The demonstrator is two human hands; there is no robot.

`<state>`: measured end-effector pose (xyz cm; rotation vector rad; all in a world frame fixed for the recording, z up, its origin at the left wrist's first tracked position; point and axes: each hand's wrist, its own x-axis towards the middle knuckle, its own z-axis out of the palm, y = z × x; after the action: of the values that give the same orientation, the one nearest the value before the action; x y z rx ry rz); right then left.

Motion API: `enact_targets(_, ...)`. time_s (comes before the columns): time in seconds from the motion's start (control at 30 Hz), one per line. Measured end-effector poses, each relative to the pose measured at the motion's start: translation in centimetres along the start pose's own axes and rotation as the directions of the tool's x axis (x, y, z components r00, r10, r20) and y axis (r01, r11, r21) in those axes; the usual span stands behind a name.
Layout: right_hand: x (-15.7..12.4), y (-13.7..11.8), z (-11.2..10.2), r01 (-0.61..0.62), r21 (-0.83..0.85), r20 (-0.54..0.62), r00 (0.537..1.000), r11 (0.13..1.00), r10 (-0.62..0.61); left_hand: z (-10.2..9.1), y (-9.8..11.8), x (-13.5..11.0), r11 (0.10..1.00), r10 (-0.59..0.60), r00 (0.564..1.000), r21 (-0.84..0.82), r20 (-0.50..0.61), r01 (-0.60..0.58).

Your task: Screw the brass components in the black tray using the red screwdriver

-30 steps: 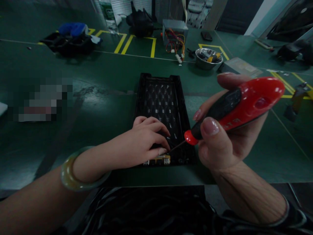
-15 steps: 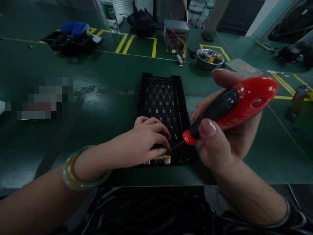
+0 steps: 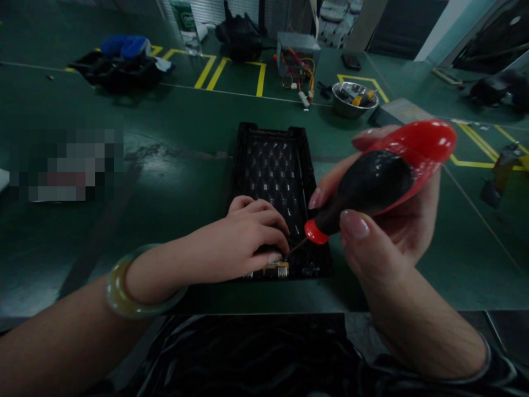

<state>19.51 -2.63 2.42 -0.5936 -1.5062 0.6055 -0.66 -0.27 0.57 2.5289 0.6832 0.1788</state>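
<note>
In my right hand [image 3: 384, 231] is a red and black screwdriver [image 3: 372, 182], its handle lying between thumb and fingers. The thin shaft slants down to the left, and its tip meets a small circuit board [image 3: 276, 270] with metal ports. My left hand [image 3: 252, 237] is closed over that board, thumb and curled fingers pressed down beside the tip. What lies under the left fingertips is hidden. The board sits at the near end of a black panel [image 3: 270, 165] with raised rims and a patterned, perforated middle, lying flat on the green table.
Toward the back stand a metal power supply [image 3: 298, 52] with loose cables and a steel bowl [image 3: 354, 100] of tools. A black tray [image 3: 118, 71] with blue items is at back left, near a water bottle [image 3: 187, 27]. A grey box [image 3: 403, 112] lies behind my right hand.
The screwdriver handle has turned in my right hand, showing more of its black side, and has shifted slightly left. My left hand stays almost in place.
</note>
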Motion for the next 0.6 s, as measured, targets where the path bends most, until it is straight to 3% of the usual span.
enact_targets(0.1,0.5,0.8,-0.2,0.029,0.145,0.106,0.993,0.989,-0.045,0.0,-0.1,0.0,1.000,0.002,1.000,-0.005,0.009,-0.002)
enact_targets(0.2,0.8,1.2,-0.2,0.063,0.140,0.086,0.993,0.988,-0.075,0.2,-0.2,0.0,1.000,-0.008,1.000,-0.015,-0.007,0.008)
enact_targets(0.3,0.9,1.3,-0.2,0.135,0.049,-0.139,0.982,0.990,-0.127,0.4,-0.2,0.0,1.000,-0.008,1.000,-0.017,-0.018,0.007)
enact_targets(0.37,1.1,1.4,-0.3,0.174,-0.070,-0.305,0.934,0.982,-0.188,0.5,-0.3,0.0,1.000,-0.002,1.000,-0.021,-0.030,0.002)
enact_targets(0.43,1.2,1.6,-0.7,0.200,-0.196,-0.372,0.890,0.960,-0.262,0.6,-0.4,-0.1,1.000,0.005,0.999,-0.026,-0.045,-0.006)
enact_targets(0.6,0.6,2.6,-2.1,0.275,-0.347,-0.201,0.912,0.896,-0.358,0.4,-0.3,-0.2,1.000,0.007,0.999,-0.022,-0.045,-0.008)
